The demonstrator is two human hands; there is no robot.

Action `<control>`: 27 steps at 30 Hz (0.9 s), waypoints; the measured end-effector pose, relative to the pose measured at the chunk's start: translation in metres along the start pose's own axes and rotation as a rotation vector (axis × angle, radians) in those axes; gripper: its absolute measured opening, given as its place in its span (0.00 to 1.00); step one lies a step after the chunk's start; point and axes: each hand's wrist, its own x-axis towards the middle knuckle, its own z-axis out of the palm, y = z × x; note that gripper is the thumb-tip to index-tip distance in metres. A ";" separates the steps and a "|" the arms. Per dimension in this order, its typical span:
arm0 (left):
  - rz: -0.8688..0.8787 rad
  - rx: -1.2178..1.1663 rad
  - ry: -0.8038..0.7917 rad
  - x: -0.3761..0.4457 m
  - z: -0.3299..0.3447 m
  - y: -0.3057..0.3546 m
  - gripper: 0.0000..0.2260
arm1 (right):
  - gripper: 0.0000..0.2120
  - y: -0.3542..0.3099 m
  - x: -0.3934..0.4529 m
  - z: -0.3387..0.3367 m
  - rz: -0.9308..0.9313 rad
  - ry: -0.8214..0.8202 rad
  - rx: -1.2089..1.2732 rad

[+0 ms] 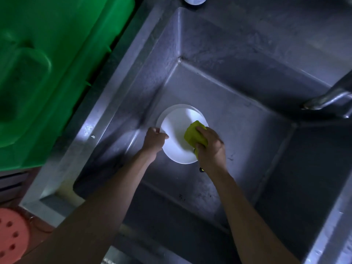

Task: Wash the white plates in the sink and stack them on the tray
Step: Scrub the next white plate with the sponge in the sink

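A white plate [176,138] is held low inside the steel sink [238,115], near its left wall. My left hand [154,140] grips the plate's left rim. My right hand [210,147] presses a yellow-green sponge [194,135] against the plate's right side. Behind the held plate, the rim of a second white plate [171,109] shows at the upper left; most of it is hidden.
A metal tap spout [327,100] reaches in from the right above the basin. A large green plastic bin lid [47,73] lies left of the sink. A pink perforated stool [11,235] sits at the lower left. A white container base [194,0] stands at the far rim.
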 end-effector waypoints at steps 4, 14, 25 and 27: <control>-0.023 -0.081 -0.106 -0.021 0.000 0.002 0.15 | 0.28 -0.005 -0.014 -0.013 0.002 0.046 0.028; 0.005 -0.030 -0.169 -0.085 -0.004 0.021 0.16 | 0.25 -0.036 -0.066 -0.056 0.018 0.141 0.113; 0.130 -0.180 -0.418 -0.201 -0.039 0.042 0.20 | 0.28 -0.109 -0.129 -0.098 -0.114 0.245 0.068; 0.152 -0.197 -0.444 -0.217 -0.043 0.046 0.21 | 0.28 -0.119 -0.143 -0.101 -0.150 0.249 0.049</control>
